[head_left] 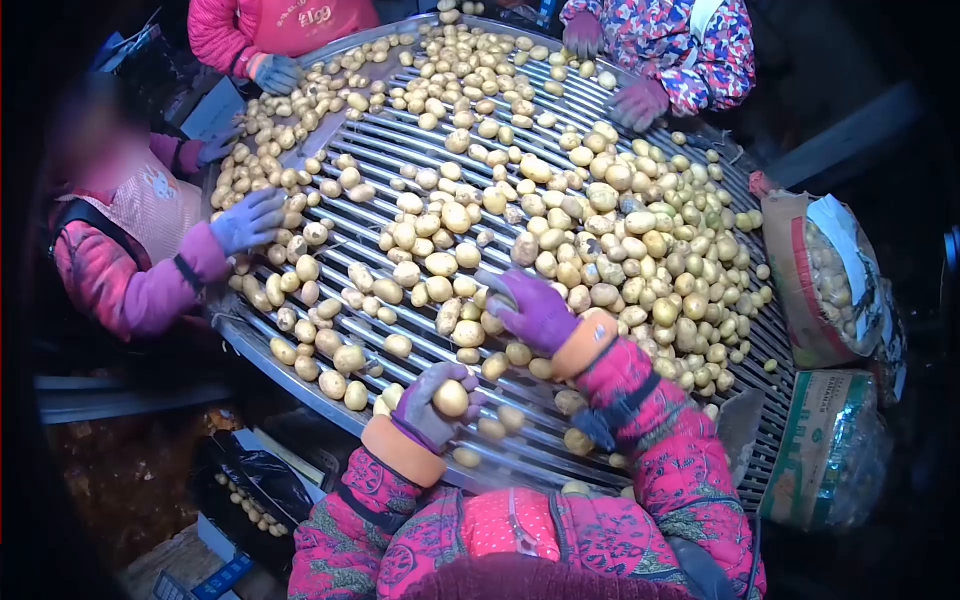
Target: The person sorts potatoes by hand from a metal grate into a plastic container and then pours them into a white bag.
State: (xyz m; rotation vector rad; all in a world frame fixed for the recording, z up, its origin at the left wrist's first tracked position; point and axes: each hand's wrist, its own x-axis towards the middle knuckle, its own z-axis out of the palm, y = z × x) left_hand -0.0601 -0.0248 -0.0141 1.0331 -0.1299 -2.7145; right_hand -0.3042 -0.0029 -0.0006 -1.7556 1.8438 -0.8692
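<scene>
My left hand (428, 412), in a purple and grey glove, is closed around a potato (450, 398) near the front edge of the table. Farther in and to the right, my right hand (535, 310) wears a matching glove. Its fingers stretch toward the left over the potatoes, partly apart, and its underside is hidden. A small potato (492, 322) lies just beside it. Loose potatoes (650, 250) cover much of the slatted metal table (340, 235), piled thickest on the right. A few lie on the bars between my forearms.
Across the table, co-workers' gloved hands rest among the potatoes: a lavender glove (248, 220) at left, a blue glove (276, 74) at the top and a purple glove (638, 104) at upper right. A filled sack (815, 275) and a carton (818, 440) stand along the right edge.
</scene>
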